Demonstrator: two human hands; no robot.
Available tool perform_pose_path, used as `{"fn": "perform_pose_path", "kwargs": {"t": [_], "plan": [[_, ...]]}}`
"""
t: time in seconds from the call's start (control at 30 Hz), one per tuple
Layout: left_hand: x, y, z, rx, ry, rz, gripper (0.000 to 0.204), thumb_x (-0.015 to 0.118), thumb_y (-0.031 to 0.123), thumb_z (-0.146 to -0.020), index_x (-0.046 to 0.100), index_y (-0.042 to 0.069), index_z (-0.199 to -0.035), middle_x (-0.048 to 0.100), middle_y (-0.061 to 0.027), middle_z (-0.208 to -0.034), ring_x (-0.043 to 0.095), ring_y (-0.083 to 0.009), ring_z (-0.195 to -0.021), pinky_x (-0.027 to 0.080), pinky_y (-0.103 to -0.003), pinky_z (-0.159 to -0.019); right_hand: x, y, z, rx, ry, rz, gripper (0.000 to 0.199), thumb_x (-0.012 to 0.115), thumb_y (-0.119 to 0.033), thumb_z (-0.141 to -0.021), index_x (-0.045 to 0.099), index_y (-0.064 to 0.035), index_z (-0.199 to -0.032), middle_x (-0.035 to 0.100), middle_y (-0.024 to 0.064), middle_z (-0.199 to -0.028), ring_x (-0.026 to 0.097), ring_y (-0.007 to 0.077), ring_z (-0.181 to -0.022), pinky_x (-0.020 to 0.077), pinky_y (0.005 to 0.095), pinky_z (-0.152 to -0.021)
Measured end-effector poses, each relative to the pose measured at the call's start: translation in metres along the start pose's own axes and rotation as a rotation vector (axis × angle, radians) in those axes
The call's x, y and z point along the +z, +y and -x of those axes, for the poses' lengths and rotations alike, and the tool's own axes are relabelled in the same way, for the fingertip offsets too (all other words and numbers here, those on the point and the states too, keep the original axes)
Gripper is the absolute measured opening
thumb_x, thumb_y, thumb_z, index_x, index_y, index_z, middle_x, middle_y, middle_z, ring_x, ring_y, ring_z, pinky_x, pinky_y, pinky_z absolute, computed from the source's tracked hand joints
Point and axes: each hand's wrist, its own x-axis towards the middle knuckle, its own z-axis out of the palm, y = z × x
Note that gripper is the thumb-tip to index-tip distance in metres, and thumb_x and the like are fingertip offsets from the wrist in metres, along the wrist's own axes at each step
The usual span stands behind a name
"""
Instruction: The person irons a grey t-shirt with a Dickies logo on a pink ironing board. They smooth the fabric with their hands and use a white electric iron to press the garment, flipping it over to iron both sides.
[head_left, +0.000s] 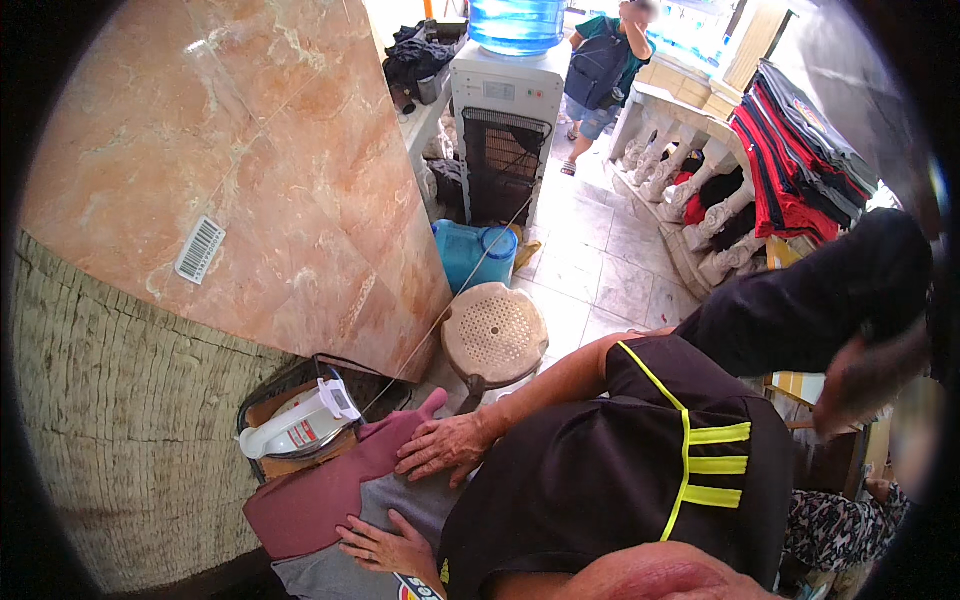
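My left hand [388, 546] rests on grey cloth [400, 500], fingers spread and lying flat near the lower edge of a mauve cloth [320, 500]. My right hand [445, 445] lies open, palm down, across the right part of the mauve cloth, its thumb side over the grey cloth. Neither hand grips anything. The mauve piece lies partly on top of the grey one. A coloured patch [415, 588] shows on the grey cloth below my left hand. Just beyond the cloths is a white device [305, 422], perhaps a sewing machine part; its kind is unclear.
A beige perforated stool [495, 335] stands ahead, with a blue jug [475, 255] and water dispenser [505, 125] behind. Marbled panelling [250, 150] rises at left. Folded garments [800, 150] lie on a balustrade. A person's dark sleeve [820, 300] is close at right; another person [605, 70] stands farther back.
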Motion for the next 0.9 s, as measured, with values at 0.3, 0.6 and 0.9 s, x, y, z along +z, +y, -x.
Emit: {"fn": "perform_pose_path", "kwargs": {"t": [0.3, 0.6, 0.9], "plan": [[0.007, 0.002, -0.001, 0.022, 0.03, 0.006, 0.073, 0.046, 0.051, -0.098, 0.028, 0.008, -0.154, 0.023, -0.0178, -0.161, 0.024, -0.0445, -0.145, 0.026, -0.058, -0.112, 0.002, 0.002, 0.005, -0.017, 0.081, -0.01, 0.081, 0.066, -0.052, -0.086, 0.039, -0.0092, -0.149, 0.029, 0.0127, -0.161, 0.028, 0.0334, -0.147, 0.0254, 0.0505, -0.113], [0.008, -0.005, 0.001, 0.034, 0.097, 0.06, 0.074, 0.051, 0.053, -0.095, 0.034, 0.01, -0.153, 0.03, -0.0181, -0.158, 0.029, -0.0461, -0.142, 0.028, -0.059, -0.111, 0.017, 0.006, -0.02, -0.065, -0.012, -0.026, 0.085, 0.071, -0.053, -0.082, 0.038, -0.014, -0.149, 0.028, 0.0124, -0.161, 0.024, 0.0376, -0.148, 0.0258, 0.0569, -0.112], [0.018, -0.004, -0.013, -0.157, 0.216, 0.335, 0.081, 0.054, 0.052, -0.093, 0.029, 0.001, -0.152, 0.024, -0.0219, -0.159, 0.023, -0.0443, -0.146, 0.02, -0.062, -0.113, -0.008, 0.009, -0.068, 0.072, -0.227, 0.01, 0.075, 0.066, -0.046, -0.087, 0.04, -0.0135, -0.149, 0.032, 0.0059, -0.16, 0.026, 0.0266, -0.149, 0.0256, 0.0489, -0.116]]}}
